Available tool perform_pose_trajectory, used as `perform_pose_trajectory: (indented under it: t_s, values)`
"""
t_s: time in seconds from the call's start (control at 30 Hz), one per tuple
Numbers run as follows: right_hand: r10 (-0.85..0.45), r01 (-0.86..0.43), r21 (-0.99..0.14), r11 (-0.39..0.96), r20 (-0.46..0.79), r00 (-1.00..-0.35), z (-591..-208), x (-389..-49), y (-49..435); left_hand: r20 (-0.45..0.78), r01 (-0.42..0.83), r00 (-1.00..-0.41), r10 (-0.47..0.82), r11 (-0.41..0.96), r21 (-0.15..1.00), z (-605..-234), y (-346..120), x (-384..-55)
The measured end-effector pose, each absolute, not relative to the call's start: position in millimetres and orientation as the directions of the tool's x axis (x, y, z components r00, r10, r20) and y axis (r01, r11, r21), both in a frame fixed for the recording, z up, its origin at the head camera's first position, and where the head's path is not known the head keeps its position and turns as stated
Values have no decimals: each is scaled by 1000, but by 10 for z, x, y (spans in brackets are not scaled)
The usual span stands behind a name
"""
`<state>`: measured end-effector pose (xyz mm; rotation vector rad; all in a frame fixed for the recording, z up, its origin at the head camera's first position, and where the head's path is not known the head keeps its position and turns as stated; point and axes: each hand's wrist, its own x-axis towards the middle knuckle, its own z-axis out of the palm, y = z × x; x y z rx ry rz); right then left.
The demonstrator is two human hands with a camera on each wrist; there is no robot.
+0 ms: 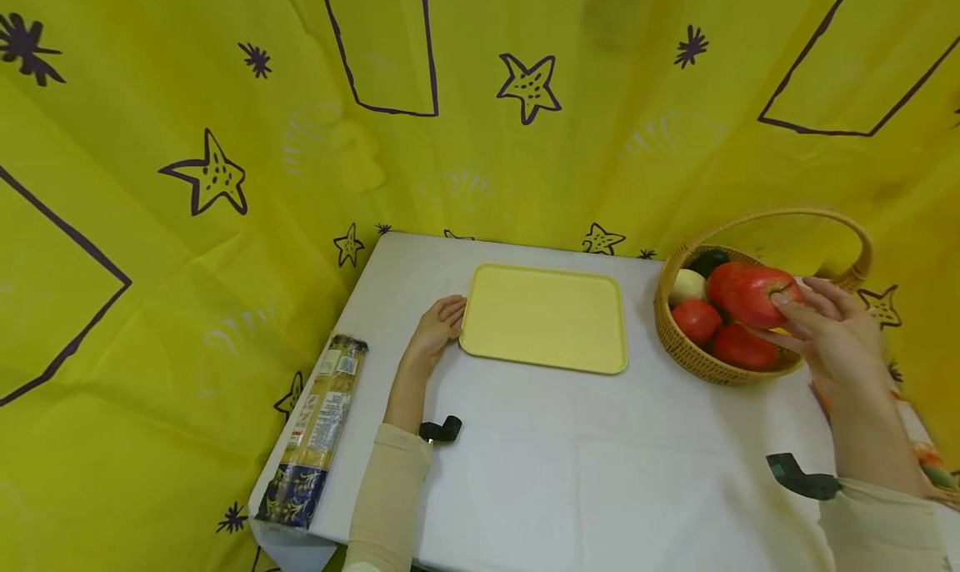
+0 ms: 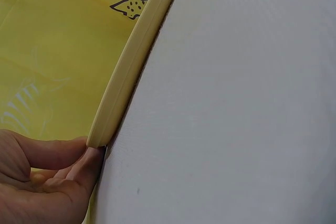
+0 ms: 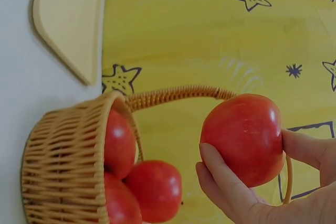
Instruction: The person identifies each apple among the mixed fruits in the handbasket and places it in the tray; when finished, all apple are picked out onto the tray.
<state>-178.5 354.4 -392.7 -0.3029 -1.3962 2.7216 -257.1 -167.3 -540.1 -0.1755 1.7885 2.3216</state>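
Observation:
My right hand (image 1: 843, 330) holds a red apple (image 3: 241, 140) between thumb and fingers, raised over the wicker basket (image 1: 693, 359). In the head view this apple overlaps another red fruit (image 1: 723, 284) behind it. More round red fruits (image 3: 155, 190) lie in the basket, along with a pale round one (image 1: 687, 288) and a dark green one (image 1: 708, 262). At the left edge of a pale yellow tray (image 1: 543, 318) is my left hand (image 1: 435, 330). Its thumb and fingers pinch the tray's rim in the left wrist view. The tray lies flat.
A long clear package with a blue printed end (image 1: 307, 447) lies along the left edge of the white table (image 1: 525, 472). The basket's tall arched handle (image 1: 787, 213) rises beside the right hand. A yellow patterned cloth (image 1: 465, 163) hangs behind and to the left.

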Motion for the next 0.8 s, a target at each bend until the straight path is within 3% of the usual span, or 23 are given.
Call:
perform_pose_trajectory:
  t_s: [0.8]
  values:
    - [16, -17, -867, -499, 11, -1000, -3790, -1886, 2932, -232, -245, -969, 82, -219, 945, -5409, -1658, -2572]
